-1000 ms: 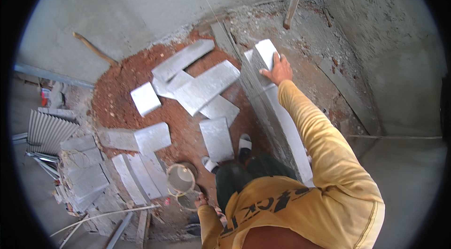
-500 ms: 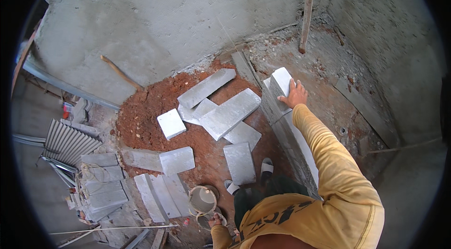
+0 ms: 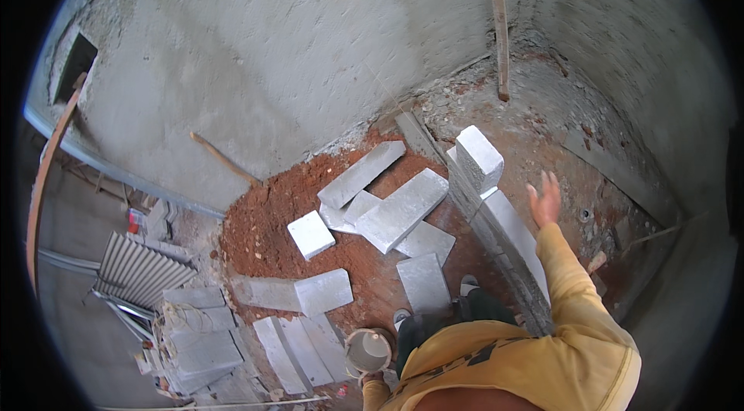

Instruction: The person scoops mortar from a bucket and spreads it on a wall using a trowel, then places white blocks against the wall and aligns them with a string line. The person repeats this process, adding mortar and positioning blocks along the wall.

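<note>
My right hand [image 3: 545, 200] hovers with its fingers apart and nothing in it, to the right of a low wall of grey blocks [image 3: 513, 234]. A short, pale block [image 3: 480, 160] stands on that wall, a little left of and beyond the hand, not touching it. Low at my left side, my left hand [image 3: 373, 377] is closed at the edge of a round bucket [image 3: 357, 344] with grey matter inside. Whether the fingers hold the rim or the handle, I cannot tell.
Several long grey blocks [image 3: 403, 209] lie crossed on reddish soil [image 3: 256, 229], with a white cut block [image 3: 311, 235] beside them. More blocks [image 3: 203, 341] are stacked at left near a corrugated sheet [image 3: 143, 271]. A wooden pole [image 3: 497, 23] leans in the far corner.
My right hand has let go of the short block on the wall and drawn back to the right. My left hand stays at the bucket. The view has shifted.
</note>
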Tool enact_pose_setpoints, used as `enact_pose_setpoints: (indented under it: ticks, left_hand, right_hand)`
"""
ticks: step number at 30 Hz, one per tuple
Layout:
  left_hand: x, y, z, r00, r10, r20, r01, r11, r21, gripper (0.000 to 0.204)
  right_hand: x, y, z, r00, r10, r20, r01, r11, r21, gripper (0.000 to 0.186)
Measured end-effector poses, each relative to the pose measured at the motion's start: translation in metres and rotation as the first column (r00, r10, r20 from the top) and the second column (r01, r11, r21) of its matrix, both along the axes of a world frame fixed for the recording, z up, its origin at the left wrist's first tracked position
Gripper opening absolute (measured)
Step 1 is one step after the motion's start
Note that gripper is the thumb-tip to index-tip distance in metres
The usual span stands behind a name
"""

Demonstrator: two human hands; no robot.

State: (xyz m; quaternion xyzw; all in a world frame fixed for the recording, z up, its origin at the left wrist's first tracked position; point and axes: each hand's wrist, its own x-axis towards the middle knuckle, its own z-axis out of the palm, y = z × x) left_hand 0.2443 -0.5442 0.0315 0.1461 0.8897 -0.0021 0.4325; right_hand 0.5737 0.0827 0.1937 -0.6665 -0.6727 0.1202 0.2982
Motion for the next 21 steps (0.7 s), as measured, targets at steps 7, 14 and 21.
enact_pose_setpoints:
  ticks: [7, 14, 21]
  left_hand:
    - [-0.133, 0.027, -0.021, 0.881, 0.468, 0.062, -0.451, 0.795, 0.407, 0.029]
    - [-0.313, 0.083, 0.004, 0.997, 0.07, -0.03, -0.051, 0.904, 0.424, 0.033]
    - [-0.379, 0.192, -0.003, 0.934, -0.318, 0.161, 0.289, 0.94, 0.184, 0.037]
  right_hand:
    - [0.082, -0.184, -0.043, 0.922, -0.265, 0.283, 0.351, 0.879, -0.322, 0.047]
    - [0.051, -0.402, -0.112, 0.85, -0.417, 0.323, 0.489, 0.396, -0.777, 0.04]
    - [-0.021, -0.588, -0.104, 0.625, -0.658, 0.42, 0.606, 0.071, -0.792, 0.04]
